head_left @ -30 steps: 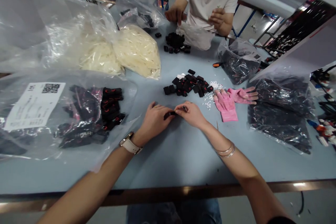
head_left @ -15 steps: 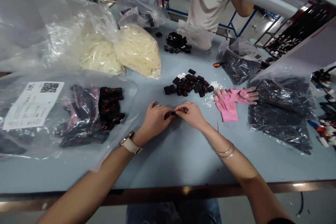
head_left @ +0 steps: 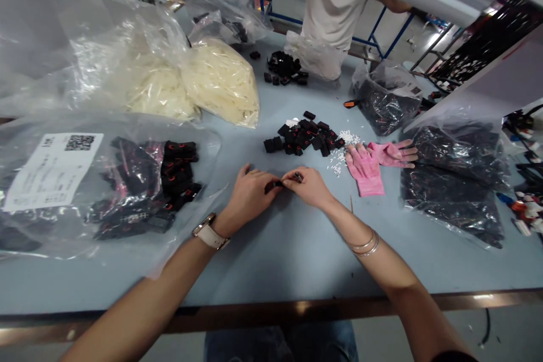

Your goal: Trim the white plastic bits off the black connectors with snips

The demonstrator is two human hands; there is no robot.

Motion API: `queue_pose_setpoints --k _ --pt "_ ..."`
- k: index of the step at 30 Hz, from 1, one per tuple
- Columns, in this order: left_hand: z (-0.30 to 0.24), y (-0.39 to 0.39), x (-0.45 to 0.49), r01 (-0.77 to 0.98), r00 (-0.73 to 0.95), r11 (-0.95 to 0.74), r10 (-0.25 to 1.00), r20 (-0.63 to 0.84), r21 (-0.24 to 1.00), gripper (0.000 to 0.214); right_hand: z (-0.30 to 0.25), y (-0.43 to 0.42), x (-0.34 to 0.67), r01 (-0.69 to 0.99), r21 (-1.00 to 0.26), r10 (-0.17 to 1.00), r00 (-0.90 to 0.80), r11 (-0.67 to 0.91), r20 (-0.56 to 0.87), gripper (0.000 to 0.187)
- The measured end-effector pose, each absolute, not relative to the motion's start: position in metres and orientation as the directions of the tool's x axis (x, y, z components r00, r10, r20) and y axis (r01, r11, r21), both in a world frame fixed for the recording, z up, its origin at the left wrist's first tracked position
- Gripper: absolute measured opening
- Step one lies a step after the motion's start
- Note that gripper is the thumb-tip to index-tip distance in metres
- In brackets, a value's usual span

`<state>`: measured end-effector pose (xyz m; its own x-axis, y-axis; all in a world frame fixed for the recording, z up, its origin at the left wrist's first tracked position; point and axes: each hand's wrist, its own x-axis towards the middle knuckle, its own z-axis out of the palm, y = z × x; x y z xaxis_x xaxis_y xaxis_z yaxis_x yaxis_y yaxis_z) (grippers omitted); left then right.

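Note:
My left hand (head_left: 251, 191) is closed on a small black plastic part (head_left: 272, 185), mostly covered by the fingers. Fingertips of both hands meet just above the blue-grey tabletop (head_left: 275, 254). My right hand (head_left: 311, 185) pinches at the end of that part, and a dark piece (head_left: 298, 176) shows within its fingers; whether this is separate I cannot tell. Beyond the hands lies a loose pile of black plastic housings (head_left: 303, 136), some with red-orange edges. Small white pieces (head_left: 338, 165) are scattered beside the pile.
Pink gloves (head_left: 367, 172) lie right of the pile. Clear bags of black parts stand left (head_left: 131, 226) and right (head_left: 453, 192); a bag of cream-coloured pieces (head_left: 224, 85) is farther back. Across the table is a person in a white shirt (head_left: 333, 5), near more black parts (head_left: 283, 65).
Both hands stay nearly in place with fingertips together. The view has shifted very slightly, and the person across the table has moved their arms a little.

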<state>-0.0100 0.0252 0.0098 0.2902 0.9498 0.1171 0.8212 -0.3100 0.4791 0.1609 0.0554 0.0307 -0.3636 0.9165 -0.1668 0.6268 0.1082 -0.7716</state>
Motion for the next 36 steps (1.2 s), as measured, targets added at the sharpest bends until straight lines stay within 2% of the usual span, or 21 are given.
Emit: queue_pose_setpoints --k 10,13,19,26,31,36 --pt "0.008 0.025 -0.010 0.826 0.286 -0.308 0.951 0.120 0.472 0.014 0.031 0.054 0.160 0.603 -0.796 0.929 -0.320 0.049 -0.186 0.011" --pt "0.008 0.024 -0.010 0.825 0.288 -0.312 0.949 0.125 0.472 0.014 0.035 0.053 0.161 0.639 -0.764 0.922 -0.342 0.088 -0.180 0.012" --pt "0.007 0.024 -0.010 0.820 0.292 -0.321 0.947 0.136 0.473 0.014 0.041 0.054 0.162 0.723 -0.658 0.909 -0.394 0.212 -0.140 0.013" --pt "0.007 0.024 -0.010 0.835 0.288 -0.313 0.949 0.125 0.452 0.017 0.033 0.048 0.161 0.810 -0.499 0.924 -0.379 0.308 -0.046 0.016" --pt "0.007 0.024 -0.010 0.837 0.279 -0.310 0.951 0.135 0.451 0.018 0.034 0.041 0.163 0.827 -0.294 0.849 -0.521 0.478 -0.084 0.028" --pt "0.007 0.023 -0.010 0.828 0.272 -0.311 0.950 0.150 0.467 0.019 0.041 0.029 0.156 0.833 -0.167 0.829 -0.547 0.527 -0.117 0.031"
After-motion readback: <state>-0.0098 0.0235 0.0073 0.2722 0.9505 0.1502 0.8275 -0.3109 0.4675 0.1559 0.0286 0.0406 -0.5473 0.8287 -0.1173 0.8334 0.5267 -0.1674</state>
